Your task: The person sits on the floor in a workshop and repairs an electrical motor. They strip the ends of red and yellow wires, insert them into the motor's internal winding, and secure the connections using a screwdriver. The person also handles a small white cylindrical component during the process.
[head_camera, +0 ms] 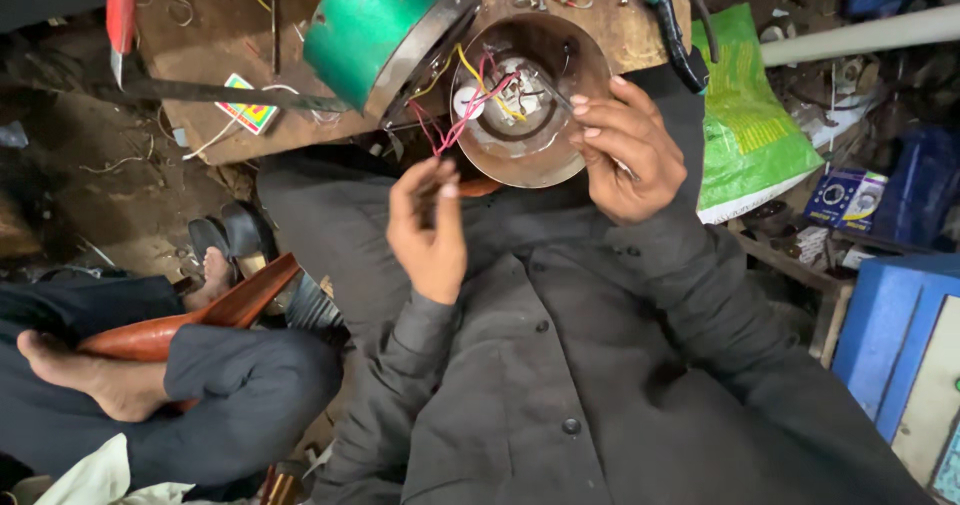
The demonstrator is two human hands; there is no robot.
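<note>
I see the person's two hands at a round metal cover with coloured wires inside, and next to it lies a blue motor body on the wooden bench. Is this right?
Not quite. The head view shows the motor body is green, not blue. The rest holds: the left hand and right hand are at the round metal cover with coloured wires inside, on the wooden bench.

Left hand (428, 227): raised in front of the chest, palm turned toward the body, fingers curled upward with thumb and fingertips pinched close together. Wrist bent slightly, forearm in a dark grey sleeve rising from lower centre.

Right hand (628, 151): higher and further out than the left, fingers bunched and pointing left, thumb tucked under, closed in a fine grip. Forearm in the same grey sleeve, running down to the right. The two hands sit near each other, apart.
</note>
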